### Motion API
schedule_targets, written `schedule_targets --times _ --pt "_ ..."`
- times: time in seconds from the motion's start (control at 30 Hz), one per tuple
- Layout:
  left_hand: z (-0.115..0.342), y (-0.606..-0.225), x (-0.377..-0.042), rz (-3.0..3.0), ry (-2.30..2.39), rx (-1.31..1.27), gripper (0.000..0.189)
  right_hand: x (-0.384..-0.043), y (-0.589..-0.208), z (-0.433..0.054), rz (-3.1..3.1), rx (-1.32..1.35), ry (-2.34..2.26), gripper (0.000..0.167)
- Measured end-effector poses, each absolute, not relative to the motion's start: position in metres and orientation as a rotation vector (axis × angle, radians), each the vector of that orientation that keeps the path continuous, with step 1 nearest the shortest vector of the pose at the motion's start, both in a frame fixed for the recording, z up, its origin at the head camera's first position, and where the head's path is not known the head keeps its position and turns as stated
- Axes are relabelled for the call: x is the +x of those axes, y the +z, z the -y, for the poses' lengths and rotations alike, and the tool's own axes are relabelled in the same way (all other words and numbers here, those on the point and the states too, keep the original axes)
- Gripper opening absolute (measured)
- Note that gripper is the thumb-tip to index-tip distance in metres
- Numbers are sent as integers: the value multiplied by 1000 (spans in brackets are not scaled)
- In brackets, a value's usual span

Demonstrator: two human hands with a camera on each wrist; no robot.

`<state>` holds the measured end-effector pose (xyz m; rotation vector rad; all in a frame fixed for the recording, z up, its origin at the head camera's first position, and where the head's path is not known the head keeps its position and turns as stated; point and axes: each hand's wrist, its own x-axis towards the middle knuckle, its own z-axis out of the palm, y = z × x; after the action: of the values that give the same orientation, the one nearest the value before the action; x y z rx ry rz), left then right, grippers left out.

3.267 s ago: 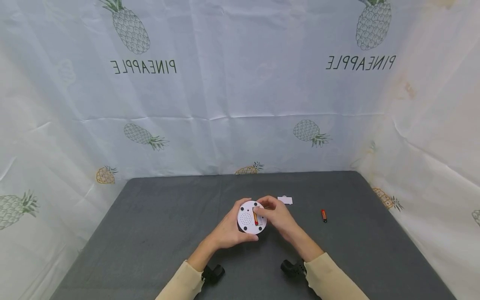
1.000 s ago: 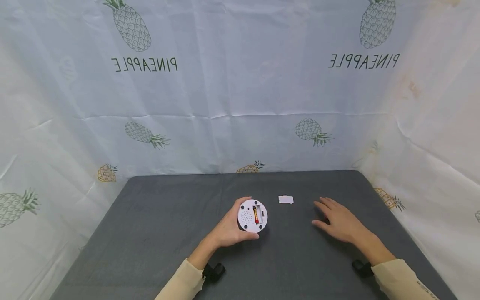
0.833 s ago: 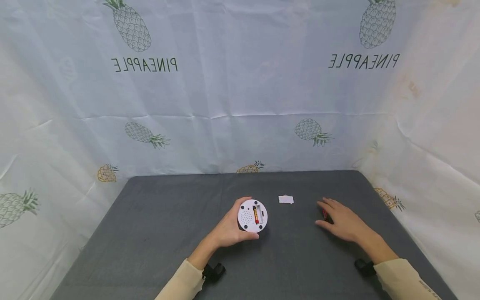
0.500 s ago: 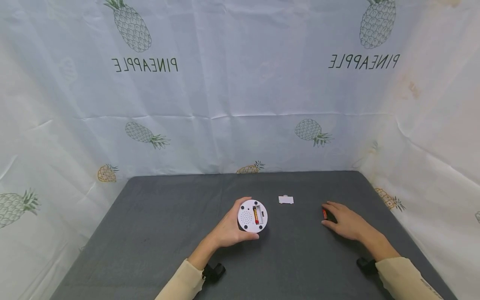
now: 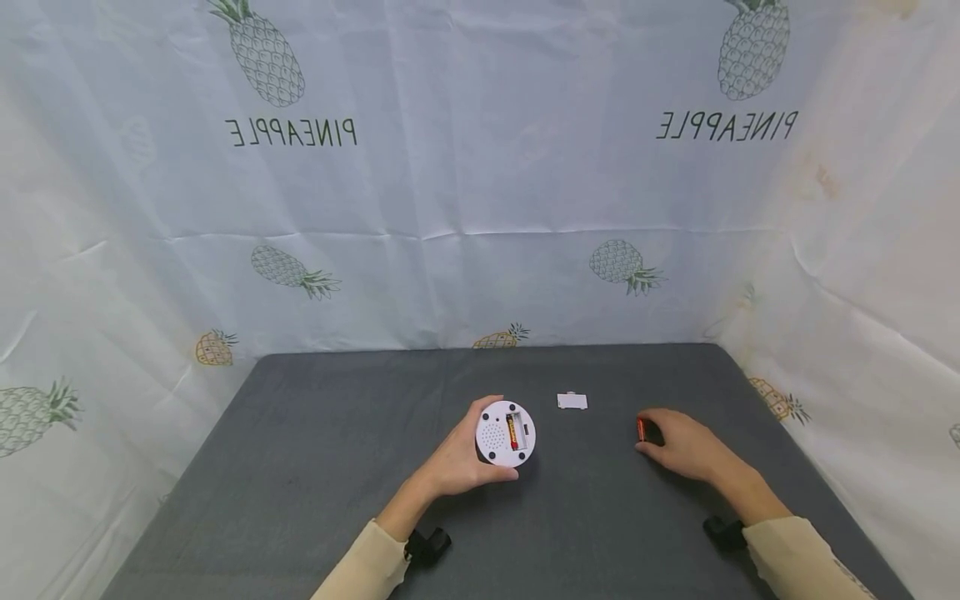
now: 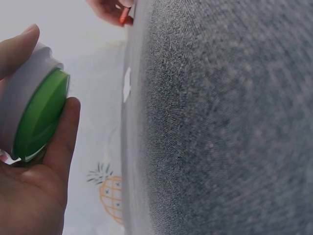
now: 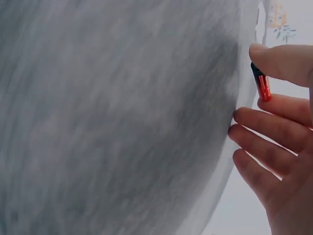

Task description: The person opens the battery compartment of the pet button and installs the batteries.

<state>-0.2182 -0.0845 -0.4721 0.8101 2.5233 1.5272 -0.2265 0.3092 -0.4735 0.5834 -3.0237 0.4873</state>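
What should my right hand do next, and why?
Probably carry the loose battery to the round device: the right hand pinches it, and the left hand holds the device, its open compartment showing a seated battery beside a vacant slot.

Smooth white plastic device (image 5: 492, 437) with glossy green face, shiny-sleeved battery (image 7: 262, 84), matt woven grey tabletop cloth (image 5: 360, 467), creased fabric backdrop (image 5: 480, 167)

A white cloth (image 5: 480, 183) is hanging behind a grey table (image 5: 337, 442) and along its sides — green and orange pineapples (image 5: 266, 60) are dotting it, mirrored lettering (image 5: 291, 132) is showing high up. A crease (image 5: 525, 232) is crossing the back — a brownish stain (image 5: 827, 180) is marking the right.
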Motion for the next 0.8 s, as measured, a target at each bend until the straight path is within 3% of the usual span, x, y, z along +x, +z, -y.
schedule_targets --times 0.8 --pt "84 -474 -218 -2524 1518 818 105 -219 -464 -246 2850 722 1335 50"
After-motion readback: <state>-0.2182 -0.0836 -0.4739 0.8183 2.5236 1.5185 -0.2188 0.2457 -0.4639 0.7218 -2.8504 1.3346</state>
